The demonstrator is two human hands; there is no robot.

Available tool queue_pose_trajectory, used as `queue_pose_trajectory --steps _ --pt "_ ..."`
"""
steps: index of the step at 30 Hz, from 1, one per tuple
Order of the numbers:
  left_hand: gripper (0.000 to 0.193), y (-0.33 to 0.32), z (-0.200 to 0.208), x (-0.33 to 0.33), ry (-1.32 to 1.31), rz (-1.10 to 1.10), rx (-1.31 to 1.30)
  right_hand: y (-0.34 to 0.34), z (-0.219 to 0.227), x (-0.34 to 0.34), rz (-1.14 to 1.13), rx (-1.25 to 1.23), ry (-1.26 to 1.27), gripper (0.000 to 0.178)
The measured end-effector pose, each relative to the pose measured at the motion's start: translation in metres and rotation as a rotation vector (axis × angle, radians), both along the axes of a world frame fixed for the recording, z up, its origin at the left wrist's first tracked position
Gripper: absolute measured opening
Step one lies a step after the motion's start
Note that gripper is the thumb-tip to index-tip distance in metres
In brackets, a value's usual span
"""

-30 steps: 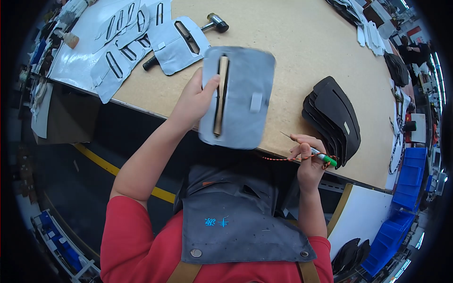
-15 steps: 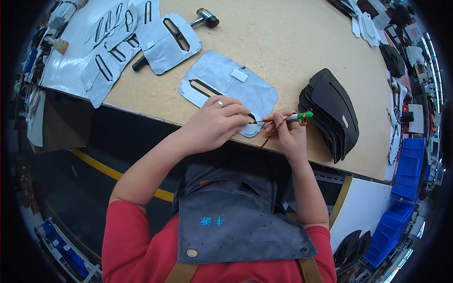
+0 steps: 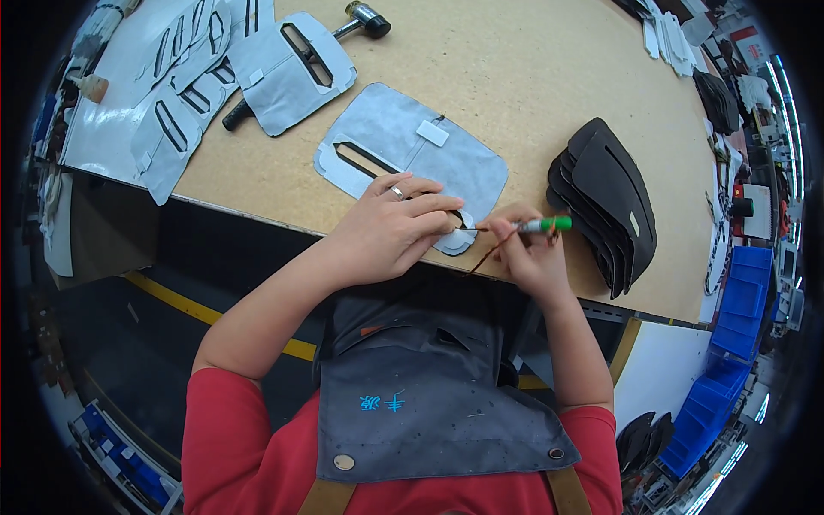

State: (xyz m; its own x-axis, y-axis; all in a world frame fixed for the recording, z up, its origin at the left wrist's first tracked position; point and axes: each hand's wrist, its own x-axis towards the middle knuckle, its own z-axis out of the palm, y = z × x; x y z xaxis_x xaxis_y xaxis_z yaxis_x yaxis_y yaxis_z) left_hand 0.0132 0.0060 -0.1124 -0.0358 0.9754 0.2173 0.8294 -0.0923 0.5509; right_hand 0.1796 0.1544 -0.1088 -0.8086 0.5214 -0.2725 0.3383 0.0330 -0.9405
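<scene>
A light grey panel (image 3: 463,159) with a dark-edged slot and a small white tab lies at the table's front edge. My left hand (image 3: 396,225), with a ring on one finger, is closed on the panel's near part, fingers bent and pressed together; the thumb side is partly hidden. My right hand (image 3: 530,251) pinches a thin pointed tool (image 3: 546,225) with a green-and-white handle and a reddish cord wound round it. Its slim metal tip points left and reaches the panel's near corner, close to my left fingertips. Whether it pierces the panel I cannot tell.
A stack of black curved pieces (image 3: 609,206) stands right of my right hand. Beyond the panel lie another grey panel (image 3: 275,81) on the handle of a hammer (image 3: 369,21), and several pale slotted pieces (image 3: 163,142) at the left. Blue bins (image 3: 742,300) stand off the table's right side.
My right hand has shifted slightly right and toward me, and the tool's tip sits a little farther from my left fingers. My left hand stays on the panel. The whole view has shifted slightly.
</scene>
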Motion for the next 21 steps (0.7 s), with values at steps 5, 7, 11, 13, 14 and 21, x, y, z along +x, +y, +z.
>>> queue_pose_trajectory --steps 5,7,11,13,14,21 --pt "0.013 0.002 0.000 0.003 -0.012 0.044 0.011 -0.024 -0.006 0.027 0.323 1.071 0.301 0.015" --pt "0.012 0.000 -0.003 0.006 0.000 0.073 0.019 -0.023 -0.007 0.029 0.296 1.020 0.295 0.014" --pt "0.012 -0.006 -0.004 0.020 0.045 0.189 0.053 -0.020 -0.012 0.033 0.072 0.608 0.360 0.010" --pt "0.015 -0.009 -0.003 0.026 0.053 0.208 0.035 -0.025 -0.009 0.040 -0.048 0.346 0.317 0.009" --pt "0.018 -0.010 -0.002 0.029 0.056 0.226 0.017 -0.024 -0.007 0.039 -0.066 0.330 0.343 0.009" --pt "0.033 -0.010 0.003 0.035 0.104 0.303 -0.061 -0.024 -0.002 0.023 -0.015 0.311 0.232 0.007"
